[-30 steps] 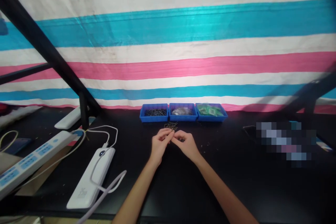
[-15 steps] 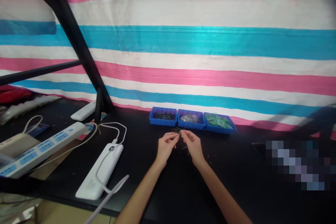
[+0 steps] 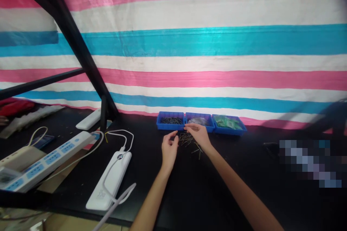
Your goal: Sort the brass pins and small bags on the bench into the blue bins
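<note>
On the black table, a loose pile of thin metal pins, perhaps screws or nails (image 3: pixel 186 138), lies between my hands. My left hand (image 3: pixel 169 150) is just left of the pile, thumb and fingers apart, with nothing visible in it. Over the pile reaches my right hand (image 3: pixel 200 135), its fingertips together near the front of the blue trays; whatever they pinch is too small to make out. The left blue tray (image 3: pixel 170 127) contains dark thin metal pieces. Clear plastic pieces or bags fill the middle tray (image 3: pixel 207 129), partly behind my right hand. Green packets (image 3: pixel 227 122) are in the right tray.
To the left are a white power bank (image 3: pixel 110 184) with a cable, a long power strip (image 3: pixel 51 160) and another white device (image 3: pixel 89 119). A black metal frame (image 3: pixel 81 57) rises there. Behind the table hangs a striped sheet (image 3: pixel 203 41). A blurred patch covers something at right.
My hands have moved apart from their meeting point above the metal pins. The right hand has gone up towards the trays, and the left has loosened its pinch. The view has shifted slightly.
</note>
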A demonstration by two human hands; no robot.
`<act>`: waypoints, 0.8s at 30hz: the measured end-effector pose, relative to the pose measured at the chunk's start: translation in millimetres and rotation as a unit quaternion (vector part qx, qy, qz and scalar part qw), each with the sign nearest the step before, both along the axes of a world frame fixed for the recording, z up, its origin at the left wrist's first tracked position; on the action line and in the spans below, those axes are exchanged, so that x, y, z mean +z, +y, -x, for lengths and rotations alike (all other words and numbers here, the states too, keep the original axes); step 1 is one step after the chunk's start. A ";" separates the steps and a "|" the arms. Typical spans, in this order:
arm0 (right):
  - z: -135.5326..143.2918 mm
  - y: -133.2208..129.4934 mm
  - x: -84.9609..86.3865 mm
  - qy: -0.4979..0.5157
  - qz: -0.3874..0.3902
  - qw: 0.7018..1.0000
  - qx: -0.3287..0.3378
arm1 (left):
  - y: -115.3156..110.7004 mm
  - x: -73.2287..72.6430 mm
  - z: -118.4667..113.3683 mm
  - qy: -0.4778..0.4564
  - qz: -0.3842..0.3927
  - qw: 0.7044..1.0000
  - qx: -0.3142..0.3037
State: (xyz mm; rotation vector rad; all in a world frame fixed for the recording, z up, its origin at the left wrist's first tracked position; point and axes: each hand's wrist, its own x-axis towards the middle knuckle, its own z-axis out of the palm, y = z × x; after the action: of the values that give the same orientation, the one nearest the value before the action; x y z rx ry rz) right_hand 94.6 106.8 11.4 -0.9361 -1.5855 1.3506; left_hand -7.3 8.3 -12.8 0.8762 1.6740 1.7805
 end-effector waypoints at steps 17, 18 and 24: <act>-91.8 -5.2 -17.9 -0.269 -0.165 0.934 0.168 | 1.0 -2.4 -8.5 -0.019 0.034 0.996 -0.078; -91.6 -6.5 -19.3 -0.286 -0.169 0.929 0.162 | 1.1 -2.8 -8.7 -0.018 0.035 0.996 -0.080; -78.8 -15.4 -23.3 -0.377 -0.282 0.876 0.100 | 1.3 -1.8 -5.8 -0.016 0.045 0.995 -0.093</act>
State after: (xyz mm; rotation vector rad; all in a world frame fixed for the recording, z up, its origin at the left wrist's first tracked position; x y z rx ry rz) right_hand 173.4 91.4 -11.9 -0.9871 -2.5445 0.5502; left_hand -1.5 9.6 -14.6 0.9260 1.5839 1.5748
